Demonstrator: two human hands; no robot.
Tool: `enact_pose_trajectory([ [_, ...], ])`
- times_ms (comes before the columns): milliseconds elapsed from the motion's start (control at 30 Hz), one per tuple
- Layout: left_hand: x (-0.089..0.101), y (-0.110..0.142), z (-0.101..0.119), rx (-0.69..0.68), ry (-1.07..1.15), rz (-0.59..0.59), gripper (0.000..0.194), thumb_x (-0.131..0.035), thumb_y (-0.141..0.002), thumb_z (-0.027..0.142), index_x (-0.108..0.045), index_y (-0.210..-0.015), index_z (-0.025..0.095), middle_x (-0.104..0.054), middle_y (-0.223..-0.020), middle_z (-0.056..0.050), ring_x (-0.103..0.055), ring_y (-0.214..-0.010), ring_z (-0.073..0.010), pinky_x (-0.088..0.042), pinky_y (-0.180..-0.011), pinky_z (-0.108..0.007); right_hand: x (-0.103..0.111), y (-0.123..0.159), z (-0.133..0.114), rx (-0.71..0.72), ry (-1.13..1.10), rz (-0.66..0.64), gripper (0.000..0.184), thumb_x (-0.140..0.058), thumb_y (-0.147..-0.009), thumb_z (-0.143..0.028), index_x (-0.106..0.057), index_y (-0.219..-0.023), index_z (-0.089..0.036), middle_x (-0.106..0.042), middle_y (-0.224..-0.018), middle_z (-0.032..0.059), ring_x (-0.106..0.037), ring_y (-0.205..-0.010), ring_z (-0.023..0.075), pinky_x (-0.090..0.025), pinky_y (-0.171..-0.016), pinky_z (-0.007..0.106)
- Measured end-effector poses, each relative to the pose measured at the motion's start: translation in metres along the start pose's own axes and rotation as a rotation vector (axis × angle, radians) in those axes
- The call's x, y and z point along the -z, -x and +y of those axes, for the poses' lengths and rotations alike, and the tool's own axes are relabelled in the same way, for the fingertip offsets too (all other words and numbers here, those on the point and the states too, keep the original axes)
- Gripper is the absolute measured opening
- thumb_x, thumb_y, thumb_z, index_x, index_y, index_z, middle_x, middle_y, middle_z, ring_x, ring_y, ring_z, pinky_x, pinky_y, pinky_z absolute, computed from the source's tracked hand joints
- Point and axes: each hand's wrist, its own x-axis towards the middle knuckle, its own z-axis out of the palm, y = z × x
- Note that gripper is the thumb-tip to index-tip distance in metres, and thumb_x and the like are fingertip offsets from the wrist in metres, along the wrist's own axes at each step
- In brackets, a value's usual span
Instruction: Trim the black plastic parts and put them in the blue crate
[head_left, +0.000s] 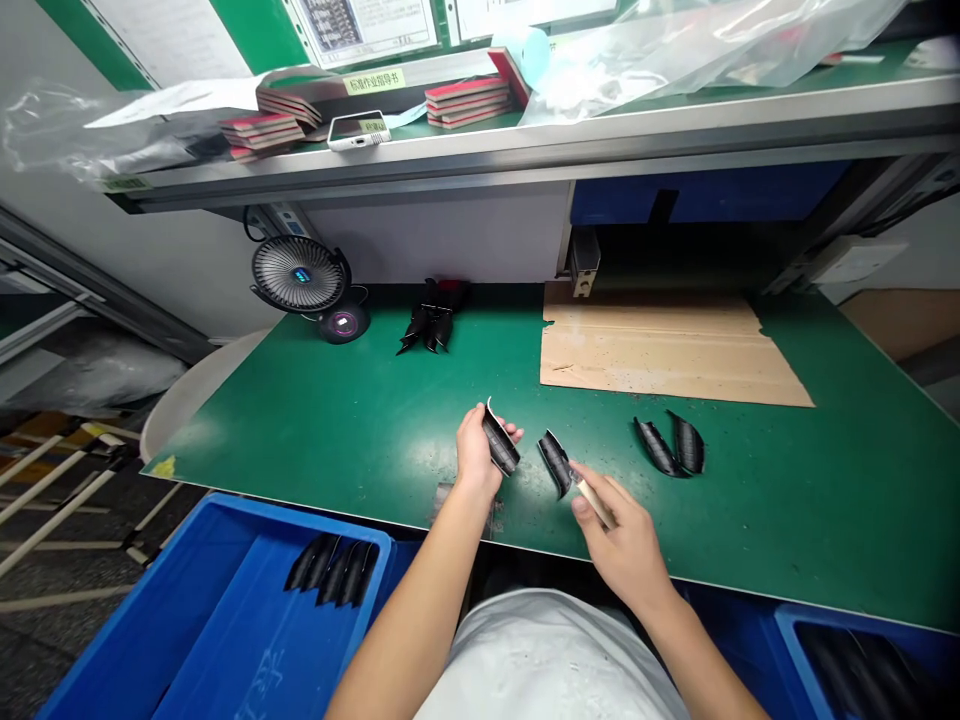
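Observation:
My left hand (478, 450) is wrapped around a curved black shell-like piece (501, 442), its hollow side partly turned up. Closed around a small pale-handled tool (596, 502), my right hand (624, 540) is just above the table. The tool's tip is close to a second curved black piece (555, 464) lying between my hands; I cannot tell whether they touch. Further right, a pair of similar black pieces (670, 445) lies on the green tabletop (322, 420).
Behind my hands are a cardboard sheet (660, 350), a cluster of black pieces (429, 320) and a small fan (301, 275). A shelf (465, 155) spans the back. Blue bins (217, 600) with black pieces stand below the front edge, left and right.

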Motion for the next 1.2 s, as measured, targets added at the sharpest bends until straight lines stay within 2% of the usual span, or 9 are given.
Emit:
enact_pose_trajectory([
  [67,-0.01,0.022,0.013,0.041,0.057,-0.058,0.016,-0.046,-0.086,0.028,-0.048,-0.075,0.016,-0.046,-0.058,0.002,-0.047,-0.045,-0.0081,-0.042,-0.044,-0.02,0.014,0.001,-0.019,0.085,-0.072,-0.046,0.035,-0.042,-0.096,-0.035,-0.054,-0.128,-0.026,-0.057,-0.083,0.0018,-0.055,-0.066,0.0131,-0.043,-0.061,0.024],
  [167,-0.021,0.05,0.031,0.102,0.193,-0.13,0.014,-0.044,-0.086,0.024,-0.049,-0.076,0.015,-0.043,-0.059,0.002,-0.041,-0.043,-0.0067,-0.035,-0.038,-0.017,0.028,0.002,-0.042,0.186,-0.041,-0.079,0.033,-0.045,-0.096,-0.028,-0.056,-0.127,-0.028,-0.054,-0.078,0.0007,-0.051,-0.063,0.012,-0.04,-0.06,0.025],
  [333,-0.026,0.075,0.042,0.127,0.299,-0.152,0.016,-0.042,-0.087,0.023,-0.048,-0.074,0.016,-0.042,-0.059,0.002,-0.039,-0.043,-0.0077,-0.032,-0.035,-0.017,0.032,0.004,-0.055,0.241,0.026,-0.085,0.031,-0.049,-0.095,-0.026,-0.059,-0.123,-0.026,-0.055,-0.076,0.001,-0.05,-0.062,0.0115,-0.038,-0.058,0.025],
  [733,-0.026,0.09,0.042,0.024,0.289,-0.131,0.018,-0.044,-0.088,0.028,-0.048,-0.074,0.017,-0.042,-0.061,0.002,-0.038,-0.042,-0.0072,-0.031,-0.034,-0.017,0.032,0.008,-0.064,0.168,0.027,-0.136,0.026,-0.047,-0.095,-0.032,-0.065,-0.114,-0.026,-0.055,-0.074,0.0001,-0.051,-0.058,0.0107,-0.037,-0.054,0.023],
  [1100,-0.029,0.101,0.036,-0.105,0.213,-0.1,0.02,-0.042,-0.09,0.032,-0.047,-0.075,0.019,-0.042,-0.062,0.003,-0.039,-0.043,-0.0073,-0.033,-0.037,-0.018,0.026,0.017,-0.066,0.202,0.264,0.057,0.023,-0.05,-0.094,-0.033,-0.066,-0.109,-0.028,-0.059,-0.072,-0.0009,-0.051,-0.055,0.0105,-0.034,-0.051,0.024],
  [1200,-0.029,0.101,0.035,-0.116,0.204,-0.072,0.021,-0.042,-0.09,0.031,-0.046,-0.073,0.018,-0.043,-0.061,0.003,-0.04,-0.044,-0.0073,-0.033,-0.038,-0.018,0.025,0.02,-0.062,0.265,0.361,0.124,0.022,-0.053,-0.092,-0.028,-0.066,-0.11,-0.027,-0.06,-0.073,-0.0001,-0.052,-0.059,0.0118,-0.034,-0.054,0.025],
])
